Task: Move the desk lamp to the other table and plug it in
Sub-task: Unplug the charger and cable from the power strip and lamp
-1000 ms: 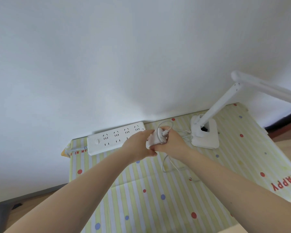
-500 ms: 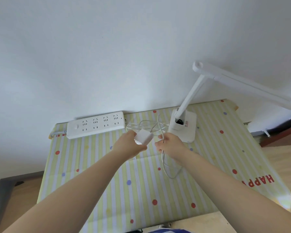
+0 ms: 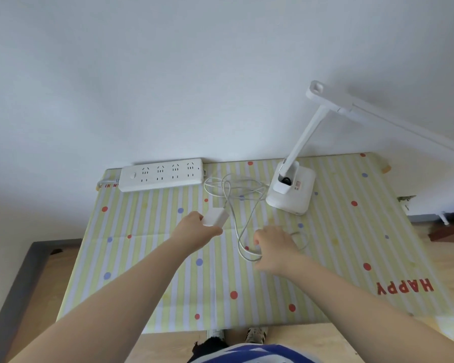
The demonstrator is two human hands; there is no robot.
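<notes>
The white desk lamp (image 3: 291, 191) stands at the back right of the table, its arm reaching up and right. Its thin white cord (image 3: 236, 195) lies in loose loops between the lamp base and my hands. My left hand (image 3: 197, 230) grips the white plug adapter (image 3: 215, 217) above the tablecloth, below the right end of the white power strip (image 3: 161, 174) that lies along the wall. My right hand (image 3: 273, 247) hovers over a cord loop with curled fingers; whether it pinches the cord is unclear.
A yellow striped, dotted cloth (image 3: 168, 284) covers the table, which is pushed against a white wall. A dark floor edge (image 3: 19, 284) runs at the left. My shoes (image 3: 256, 334) show below the table's front edge.
My hands have drawn apart and come back toward me. The left one carries the adapter; the right has left it and sits over the cord. The view has pulled back.
</notes>
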